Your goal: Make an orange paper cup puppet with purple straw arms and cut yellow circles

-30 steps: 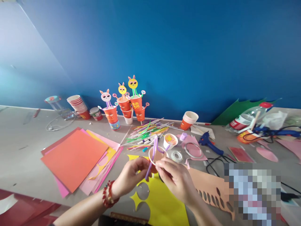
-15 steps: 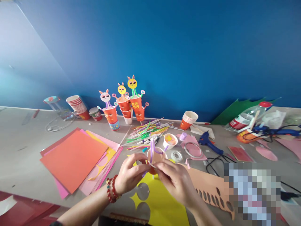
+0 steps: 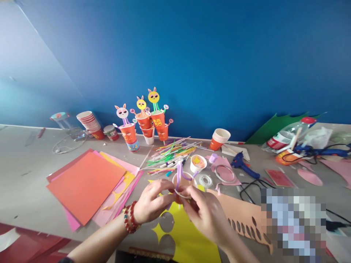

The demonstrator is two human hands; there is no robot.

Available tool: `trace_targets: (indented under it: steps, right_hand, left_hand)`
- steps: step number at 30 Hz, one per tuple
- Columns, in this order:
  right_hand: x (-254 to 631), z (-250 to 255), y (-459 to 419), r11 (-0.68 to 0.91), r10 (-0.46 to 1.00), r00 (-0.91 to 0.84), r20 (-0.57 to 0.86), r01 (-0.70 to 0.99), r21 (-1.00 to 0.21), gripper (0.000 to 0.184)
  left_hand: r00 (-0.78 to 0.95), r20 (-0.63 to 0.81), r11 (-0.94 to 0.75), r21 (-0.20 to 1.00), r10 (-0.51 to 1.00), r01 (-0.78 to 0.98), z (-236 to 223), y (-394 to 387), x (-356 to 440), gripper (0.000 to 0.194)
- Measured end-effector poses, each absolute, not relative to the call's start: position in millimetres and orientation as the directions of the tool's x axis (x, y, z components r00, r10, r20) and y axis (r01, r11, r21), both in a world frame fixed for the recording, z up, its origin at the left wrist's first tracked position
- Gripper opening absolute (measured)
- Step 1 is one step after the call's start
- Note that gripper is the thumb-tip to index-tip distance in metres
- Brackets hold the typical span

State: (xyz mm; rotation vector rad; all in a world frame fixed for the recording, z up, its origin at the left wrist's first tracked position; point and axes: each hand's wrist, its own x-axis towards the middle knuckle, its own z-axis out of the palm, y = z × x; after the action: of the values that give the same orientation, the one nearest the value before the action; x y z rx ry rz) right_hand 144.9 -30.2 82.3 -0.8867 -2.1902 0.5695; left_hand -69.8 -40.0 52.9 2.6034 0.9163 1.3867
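Note:
Between my hands is a red paper cup (image 3: 187, 178) with a white rim, held over a yellow sheet (image 3: 192, 233) with round holes cut out. Purple pipe cleaners (image 3: 178, 175) rise from inside the cup, and one curls toward its right rim. My left hand (image 3: 155, 201), with a red bead bracelet at the wrist, pinches the cup's near left side. From the right, my right hand (image 3: 204, 208) grips the near rim, its thumb below and fingers at the edge. A white stick shows under the cup. My hands hide most of the cup's front.
Finished cup figures (image 3: 128, 133) with animal faces stand by the blue wall. Loose pipe cleaners (image 3: 172, 153) lie behind my hands. A tape roll (image 3: 205, 180), a blue glue gun (image 3: 244, 166) and its black cable are to the right. Coloured paper (image 3: 87, 186) is stacked left.
The cup has shifted slightly right and tilted a little. My right hand's fingers have moved along its near rim; my left hand has stayed nearly in place.

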Motion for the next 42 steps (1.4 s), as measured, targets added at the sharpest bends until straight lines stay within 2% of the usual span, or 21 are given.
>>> trace_targets:
  steps: [7, 11, 18, 21, 27, 35, 42]
  right_hand:
    - [142.1, 82.8, -33.1, 0.539, 0.793, -0.506, 0.339, 0.323, -0.778, 0.012]
    - [142.7, 79.6, -33.6, 0.532, 0.792, -0.498, 0.353, 0.278, -0.8, 0.008]
    - [141.7, 79.2, -32.9, 0.665, 0.726, -0.479, 0.494, 0.306, -0.681, 0.017]
    - [141.9, 78.2, -31.3, 0.725, 0.67, -0.502, 0.546, 0.286, -0.626, 0.021]
    - [146.8, 72.6, -27.4, 0.841, 0.538, -0.6, 0.593, 0.332, -0.427, 0.024]
    - [146.4, 73.7, -27.6, 0.835, 0.544, -0.587, 0.6, 0.314, -0.452, 0.022]
    - [145.5, 73.6, -27.1, 0.834, 0.547, -0.59, 0.594, 0.321, -0.449, 0.029]
  left_hand:
    - [0.417, 0.751, -0.827, 0.298, 0.511, 0.477, 51.0, -40.3, -70.9, 0.02]
    - [0.394, 0.776, -0.838, 0.301, 0.493, 0.456, 53.9, -40.0, -70.3, 0.019]
    - [0.387, 0.753, -0.821, 0.346, 0.532, 0.454, 64.4, -40.8, -70.2, 0.02]
    - [0.386, 0.705, -0.789, 0.42, 0.595, 0.449, 65.2, -43.4, -70.5, 0.022]
    - [0.309, 0.666, -0.731, 0.574, 0.679, 0.368, 64.9, -43.2, -67.6, 0.034]
    - [0.358, 0.589, -0.689, 0.624, 0.725, 0.368, 68.7, -40.9, -70.1, 0.024]
    - [0.416, 0.503, -0.644, 0.679, 0.757, 0.352, 71.3, -34.0, -74.5, 0.017]
